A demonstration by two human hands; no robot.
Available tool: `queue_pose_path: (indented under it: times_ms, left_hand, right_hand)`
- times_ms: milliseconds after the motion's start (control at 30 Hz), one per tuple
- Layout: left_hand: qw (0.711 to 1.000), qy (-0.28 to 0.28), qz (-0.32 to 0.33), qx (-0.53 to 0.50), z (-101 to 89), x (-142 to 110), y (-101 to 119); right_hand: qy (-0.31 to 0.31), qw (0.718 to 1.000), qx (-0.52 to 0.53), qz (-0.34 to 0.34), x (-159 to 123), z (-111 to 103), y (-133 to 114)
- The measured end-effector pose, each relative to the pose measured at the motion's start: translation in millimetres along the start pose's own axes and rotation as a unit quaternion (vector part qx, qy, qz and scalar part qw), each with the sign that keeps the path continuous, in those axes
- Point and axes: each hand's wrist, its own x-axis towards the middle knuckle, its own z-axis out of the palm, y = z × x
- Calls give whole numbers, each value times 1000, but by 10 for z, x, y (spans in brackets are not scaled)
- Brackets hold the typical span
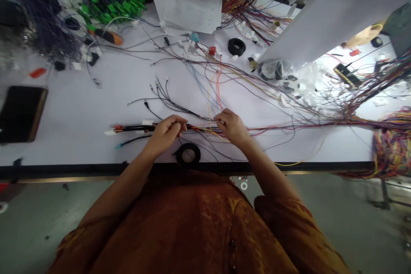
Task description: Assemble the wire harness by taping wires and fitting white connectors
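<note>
Head view, counter: a pale counter [80, 111] with a dark front edge runs across, the person standing close against it.
Bundle: the bundle [138, 128] lies lengthwise near the front edge, black-wrapped on its left part, its strands running right beneath or beside both hands.
Left hand: the left hand [167, 132] is over the bundle, fingers curled in toward the thumb; whether this grip clasps the strands I cannot tell.
Right hand: the right hand [233, 127] is just above the strands farther right, thumb and fingertips drawn together; I cannot tell whether a wire is in that grip.
Black wires: a fan of black wires [176, 105] spreads up and left from between the hands, ends loose on the counter.
Orange wires: the orange wires [218, 90] lead from the right fingertips away from the person.
Teal plug: the teal plug [119, 146] ends a short dark lead below the bundle's left end.
Tape: one black roll [196, 155] is at the front edge between the forearms; another black ring [243, 47] lies farther back.
Left side: a dark device [22, 113] lies flat; behind it are purple wires [45, 13] and green connectors [126, 4].
Back: overlapping papers [192, 6].
Right side: clear bags [305, 85] and a multicoloured wire heap [393, 141].
</note>
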Motion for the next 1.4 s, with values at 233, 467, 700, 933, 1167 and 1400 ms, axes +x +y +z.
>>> queue_pose_path:
  times_ms: [233,467,700,933,1167,1400]
  left_hand:
    - [997,21,18,69,-88,-175,-20]
    - [980,71,51,177,-290,-338,-135]
    - [990,47,37,124,-279,-301,-190]
    - [992,52,18,115,-305,-292,-269]
    - [992,43,11,120,-302,-269,-272]
    - [996,53,-10,65,-305,-285,-195]
  right_hand:
    - [-125,974,-188,12,365,263,-358]
    - [-114,970,-216,15,393,230,-382]
    - [-130,964,-232,24,455,306,-454]
    - [-34,977,-205,39,386,307,-462]
    - [-37,989,-142,-12,440,334,-636]
    - [-141,956,257,-9,985,280,-688]
